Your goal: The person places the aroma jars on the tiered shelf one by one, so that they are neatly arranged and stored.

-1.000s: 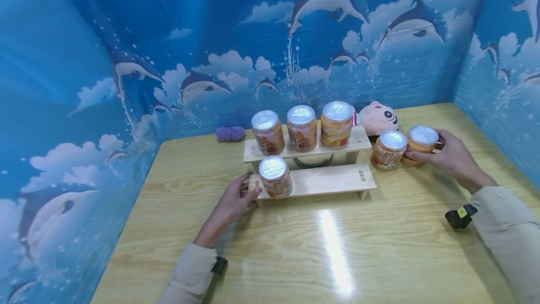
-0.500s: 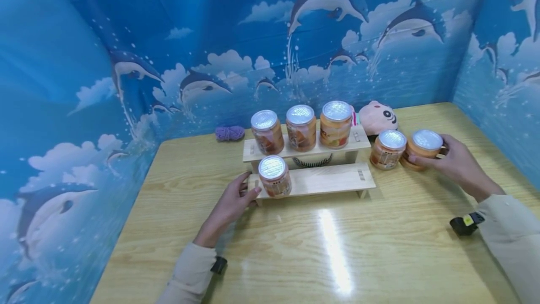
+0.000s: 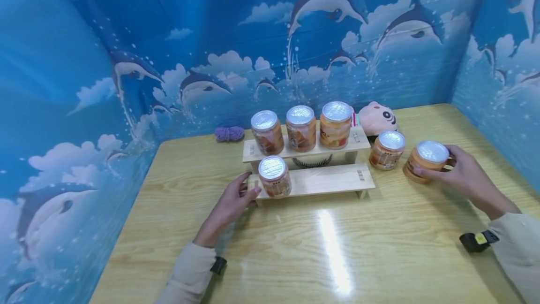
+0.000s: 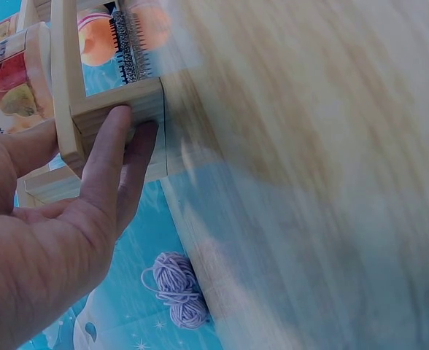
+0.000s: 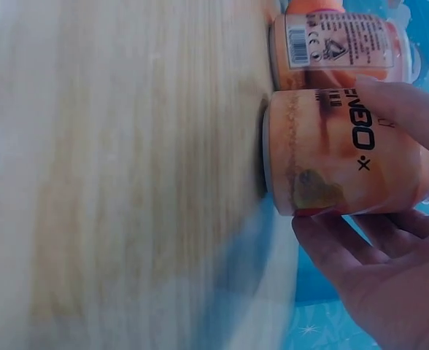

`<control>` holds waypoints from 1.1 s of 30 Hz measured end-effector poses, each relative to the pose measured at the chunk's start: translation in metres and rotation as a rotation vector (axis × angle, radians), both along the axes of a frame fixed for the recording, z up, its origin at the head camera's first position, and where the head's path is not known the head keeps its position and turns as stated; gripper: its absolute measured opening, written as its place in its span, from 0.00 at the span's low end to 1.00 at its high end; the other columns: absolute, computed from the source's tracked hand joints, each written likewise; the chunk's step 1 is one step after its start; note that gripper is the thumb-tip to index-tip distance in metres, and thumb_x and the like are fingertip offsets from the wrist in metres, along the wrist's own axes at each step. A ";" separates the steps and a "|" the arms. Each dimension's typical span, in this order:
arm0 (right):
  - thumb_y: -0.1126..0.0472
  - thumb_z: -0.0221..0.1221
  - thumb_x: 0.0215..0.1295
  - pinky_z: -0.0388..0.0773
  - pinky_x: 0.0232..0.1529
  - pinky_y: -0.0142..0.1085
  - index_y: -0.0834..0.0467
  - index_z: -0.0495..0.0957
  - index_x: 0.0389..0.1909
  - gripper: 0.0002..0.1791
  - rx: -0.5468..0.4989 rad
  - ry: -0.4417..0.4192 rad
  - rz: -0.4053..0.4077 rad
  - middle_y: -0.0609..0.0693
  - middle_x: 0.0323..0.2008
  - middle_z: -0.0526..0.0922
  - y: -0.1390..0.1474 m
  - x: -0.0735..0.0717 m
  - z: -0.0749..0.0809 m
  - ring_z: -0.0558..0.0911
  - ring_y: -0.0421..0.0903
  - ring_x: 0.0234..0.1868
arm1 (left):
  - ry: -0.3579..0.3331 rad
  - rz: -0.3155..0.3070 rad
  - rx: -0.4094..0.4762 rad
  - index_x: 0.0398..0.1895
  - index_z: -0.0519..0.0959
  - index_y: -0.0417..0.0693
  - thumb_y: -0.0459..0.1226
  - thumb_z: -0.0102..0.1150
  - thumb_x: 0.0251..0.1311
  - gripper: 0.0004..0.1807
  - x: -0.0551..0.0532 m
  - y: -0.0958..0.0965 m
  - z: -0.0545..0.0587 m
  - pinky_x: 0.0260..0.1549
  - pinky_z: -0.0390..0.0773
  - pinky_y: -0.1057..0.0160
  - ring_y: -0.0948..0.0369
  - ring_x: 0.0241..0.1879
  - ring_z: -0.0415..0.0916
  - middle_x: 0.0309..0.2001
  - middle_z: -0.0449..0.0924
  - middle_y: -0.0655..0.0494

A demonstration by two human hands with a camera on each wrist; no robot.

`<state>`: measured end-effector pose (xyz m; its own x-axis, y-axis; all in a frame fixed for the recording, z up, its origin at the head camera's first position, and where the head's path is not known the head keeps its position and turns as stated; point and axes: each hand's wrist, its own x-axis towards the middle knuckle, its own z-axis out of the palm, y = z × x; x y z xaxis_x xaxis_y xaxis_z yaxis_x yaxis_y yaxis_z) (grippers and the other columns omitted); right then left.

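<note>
My right hand [image 3: 468,177] holds a squat orange-labelled jar [image 3: 426,161] with a silver lid, thumb on one side and fingers on the other. In the right wrist view, the jar [image 5: 338,157] stands upright with its base at the tabletop. A similar jar [image 3: 386,151] is just left of it. My left hand [image 3: 231,201] grips the left end of a two-step wooden rack [image 3: 326,179]; in the left wrist view, fingers press the end support [image 4: 120,98] and the thumb lies over the plank. One jar [image 3: 275,179] sits on the lower step near that hand.
Three more jars [image 3: 301,130] line the rack's upper step. Behind its right end lies a pink plush toy [image 3: 377,118]. A purple yarn bundle [image 3: 229,133] lies at the back left, and a dark bristled brush [image 3: 312,162] shows beneath the upper step. Dolphin-print curtains [image 3: 211,36] border the table.
My right hand has drawn its jar toward me and slightly right, so a gap now separates it from the neighbouring jar. The left hand and rack stay put.
</note>
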<state>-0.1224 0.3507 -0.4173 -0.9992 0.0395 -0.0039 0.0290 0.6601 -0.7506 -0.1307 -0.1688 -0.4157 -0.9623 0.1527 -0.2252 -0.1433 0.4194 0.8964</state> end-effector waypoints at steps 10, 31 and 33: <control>0.51 0.72 0.62 0.66 0.34 0.12 0.75 0.54 0.73 0.52 -0.006 0.010 -0.001 0.76 0.62 0.66 -0.015 0.018 0.014 0.68 0.75 0.61 | -0.005 0.003 0.005 0.79 0.51 0.34 0.34 0.58 0.72 0.38 -0.001 0.001 0.000 0.50 0.85 0.57 0.41 0.61 0.75 0.67 0.68 0.29; 0.59 0.76 0.56 0.78 0.38 0.20 0.68 0.65 0.69 0.44 -0.087 0.105 0.165 0.64 0.59 0.74 -0.082 0.037 0.049 0.74 0.28 0.50 | -0.006 0.002 0.012 0.78 0.51 0.33 0.34 0.58 0.72 0.38 0.001 0.001 0.001 0.50 0.85 0.56 0.41 0.61 0.75 0.66 0.68 0.28; 0.59 0.76 0.56 0.78 0.41 0.20 0.67 0.64 0.70 0.44 -0.097 0.112 0.196 0.64 0.61 0.73 -0.091 0.036 0.050 0.76 0.39 0.54 | -0.002 -0.001 0.013 0.78 0.51 0.33 0.34 0.58 0.72 0.38 0.000 0.001 0.000 0.50 0.85 0.56 0.41 0.61 0.75 0.66 0.68 0.27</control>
